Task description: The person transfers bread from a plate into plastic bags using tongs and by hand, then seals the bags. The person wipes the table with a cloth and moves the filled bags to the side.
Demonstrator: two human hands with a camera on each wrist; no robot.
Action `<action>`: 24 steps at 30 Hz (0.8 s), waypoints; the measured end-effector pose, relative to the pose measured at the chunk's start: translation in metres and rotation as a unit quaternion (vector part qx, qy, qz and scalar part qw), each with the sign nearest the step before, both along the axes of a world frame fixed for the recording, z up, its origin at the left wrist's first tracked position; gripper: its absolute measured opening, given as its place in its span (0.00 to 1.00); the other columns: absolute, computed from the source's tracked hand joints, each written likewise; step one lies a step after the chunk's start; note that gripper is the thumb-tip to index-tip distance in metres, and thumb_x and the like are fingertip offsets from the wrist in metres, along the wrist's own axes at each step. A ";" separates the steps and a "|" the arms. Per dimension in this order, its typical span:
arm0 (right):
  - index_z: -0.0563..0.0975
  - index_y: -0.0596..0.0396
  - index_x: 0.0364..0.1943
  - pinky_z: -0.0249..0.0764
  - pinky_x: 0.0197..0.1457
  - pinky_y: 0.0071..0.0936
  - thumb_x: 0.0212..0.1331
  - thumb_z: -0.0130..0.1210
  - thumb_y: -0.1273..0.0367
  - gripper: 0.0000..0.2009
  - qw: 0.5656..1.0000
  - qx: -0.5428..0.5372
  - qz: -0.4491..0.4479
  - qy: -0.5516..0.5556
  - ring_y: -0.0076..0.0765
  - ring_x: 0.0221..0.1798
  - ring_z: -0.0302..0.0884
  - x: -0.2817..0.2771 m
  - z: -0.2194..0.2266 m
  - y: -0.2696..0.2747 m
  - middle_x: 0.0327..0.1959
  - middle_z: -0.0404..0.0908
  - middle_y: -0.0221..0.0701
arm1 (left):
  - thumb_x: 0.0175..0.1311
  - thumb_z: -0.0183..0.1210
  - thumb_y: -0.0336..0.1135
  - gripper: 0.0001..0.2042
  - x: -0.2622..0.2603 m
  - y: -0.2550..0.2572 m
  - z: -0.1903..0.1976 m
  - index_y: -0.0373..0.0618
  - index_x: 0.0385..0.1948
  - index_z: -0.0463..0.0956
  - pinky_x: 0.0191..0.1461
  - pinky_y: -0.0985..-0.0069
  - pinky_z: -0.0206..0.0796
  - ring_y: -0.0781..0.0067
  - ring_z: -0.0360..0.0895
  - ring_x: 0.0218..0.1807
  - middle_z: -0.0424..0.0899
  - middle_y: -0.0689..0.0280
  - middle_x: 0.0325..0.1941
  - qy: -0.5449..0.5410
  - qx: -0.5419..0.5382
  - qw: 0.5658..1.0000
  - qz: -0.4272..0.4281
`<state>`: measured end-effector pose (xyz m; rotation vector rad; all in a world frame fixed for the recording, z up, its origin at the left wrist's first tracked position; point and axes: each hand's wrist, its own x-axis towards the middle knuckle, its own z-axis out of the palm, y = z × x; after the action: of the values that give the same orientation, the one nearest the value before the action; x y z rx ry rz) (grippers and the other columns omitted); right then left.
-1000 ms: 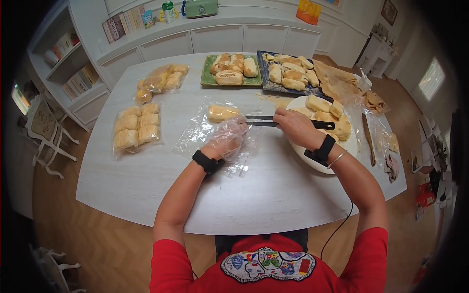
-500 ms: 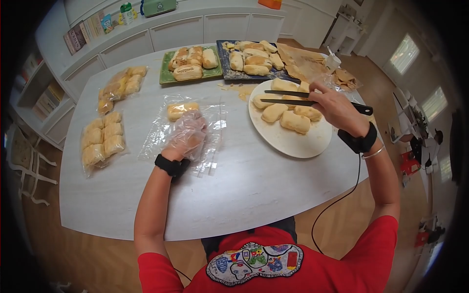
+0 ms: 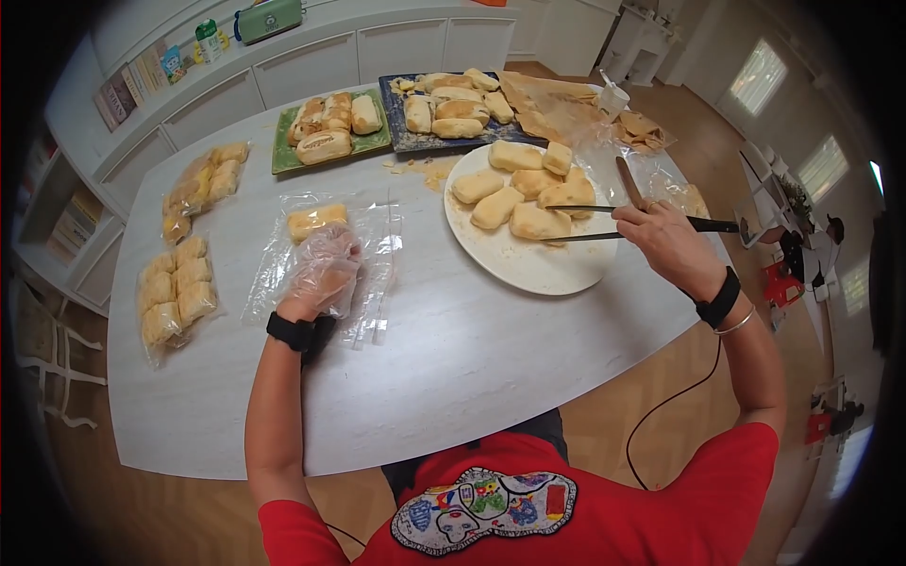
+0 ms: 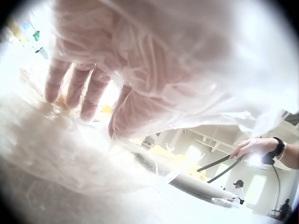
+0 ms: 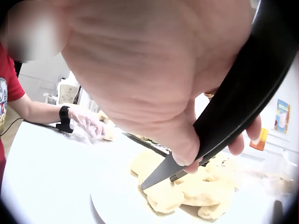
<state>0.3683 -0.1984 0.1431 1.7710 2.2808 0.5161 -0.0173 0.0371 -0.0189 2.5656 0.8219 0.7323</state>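
My right hand [image 3: 672,247] grips black tongs [image 3: 713,225] over the round white plate [image 3: 491,262]. The tongs' two arms lie on either side of a bread roll [image 3: 538,223] near the plate's front; in the right wrist view one flat tip [image 5: 159,174] overlaps the pale rolls. My left hand [image 3: 326,269], in a clear plastic glove, rests on a transparent bag [image 3: 377,297] that lies flat on the table. One bread roll [image 3: 316,220] is inside this bag, just beyond the fingertips. In the left wrist view the gloved fingers [image 4: 77,86] reach down, fairly straight, toward the bag.
Filled bags of rolls [image 3: 177,292] lie at the left, with another filled bag [image 3: 203,189] behind. A green plate [image 3: 283,156] and a blue tray [image 3: 401,140] of rolls stand at the back. A wooden utensil [image 3: 630,183], brown paper [image 3: 528,99] and a white cup [image 3: 612,100] lie right.
My right hand has carried the tongs from beside the left hand over to the plate, where their arms now straddle a roll. The left hand stays at the bag. The head view has shifted right.
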 end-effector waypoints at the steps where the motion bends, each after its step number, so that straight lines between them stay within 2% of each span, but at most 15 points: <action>1: 0.73 0.57 0.29 0.68 0.48 0.35 0.52 0.50 0.78 0.03 1.000 0.001 0.001 0.001 0.40 0.43 0.72 -0.003 -0.001 0.003 0.39 0.75 0.32 | 0.52 0.59 0.28 0.08 0.000 -0.001 0.000 0.43 0.34 0.75 0.49 0.63 0.66 0.51 0.72 0.46 0.75 0.56 0.42 -0.010 0.005 1.000 -0.002; 3: 0.74 0.55 0.27 0.67 0.47 0.32 0.53 0.50 0.77 0.02 0.999 -0.010 0.010 -0.051 0.36 0.41 0.72 -0.005 -0.005 0.010 0.39 0.74 0.31 | 0.52 0.59 0.29 0.07 0.000 -0.003 0.003 0.43 0.34 0.75 0.49 0.63 0.66 0.51 0.72 0.46 0.75 0.56 0.42 -0.019 0.012 1.000 -0.003; 7: 0.74 0.54 0.26 0.67 0.44 0.29 0.53 0.51 0.75 0.02 0.995 0.013 0.057 -0.075 0.34 0.39 0.72 -0.003 -0.015 0.022 0.39 0.73 0.30 | 0.55 0.57 0.32 0.07 0.000 -0.006 0.009 0.43 0.34 0.75 0.49 0.63 0.65 0.52 0.73 0.45 0.76 0.56 0.40 -0.037 -0.035 0.999 -0.006; 13: 0.76 0.55 0.29 0.71 0.46 0.34 0.52 0.52 0.76 0.02 0.998 0.010 0.057 -0.028 0.37 0.39 0.74 0.002 -0.012 0.020 0.42 0.73 0.31 | 0.58 0.56 0.33 0.06 0.001 -0.001 0.004 0.43 0.34 0.76 0.49 0.63 0.65 0.53 0.73 0.45 0.76 0.56 0.41 -0.002 -0.031 0.999 0.021; 16: 0.76 0.57 0.30 0.71 0.50 0.36 0.51 0.52 0.77 0.04 0.999 0.003 0.050 0.009 0.40 0.43 0.76 0.008 -0.007 0.013 0.46 0.75 0.33 | 0.58 0.56 0.32 0.06 0.002 -0.004 0.009 0.43 0.35 0.75 0.50 0.63 0.66 0.53 0.73 0.45 0.76 0.56 0.41 0.008 -0.028 0.999 0.033; 18: 0.76 0.59 0.32 0.71 0.53 0.36 0.53 0.51 0.79 0.05 0.999 -0.039 0.000 0.028 0.44 0.51 0.76 0.009 -0.001 0.009 0.53 0.76 0.34 | 0.58 0.56 0.32 0.06 0.002 -0.004 0.008 0.43 0.35 0.75 0.50 0.63 0.66 0.52 0.73 0.45 0.76 0.56 0.41 0.012 -0.032 0.999 0.040; 21: 0.76 0.59 0.32 0.72 0.52 0.35 0.51 0.50 0.79 0.06 0.999 0.006 0.025 0.041 0.44 0.48 0.76 0.012 0.003 0.005 0.52 0.78 0.34 | 0.56 0.57 0.33 0.08 -0.003 0.000 0.004 0.43 0.36 0.74 0.50 0.64 0.65 0.53 0.73 0.46 0.76 0.56 0.42 0.001 -0.025 0.999 0.026; 24: 0.77 0.59 0.33 0.72 0.52 0.35 0.50 0.50 0.80 0.08 0.998 0.008 0.039 0.042 0.43 0.48 0.76 -0.007 0.008 0.009 0.53 0.78 0.33 | 0.53 0.58 0.33 0.11 -0.006 -0.001 0.004 0.44 0.38 0.73 0.51 0.67 0.64 0.56 0.72 0.46 0.75 0.58 0.42 -0.072 -0.079 0.994 -0.025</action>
<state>0.3617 -0.1894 0.1516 1.7497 2.4175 0.4838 -0.0236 0.0358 -0.0149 2.3541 0.7362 0.7933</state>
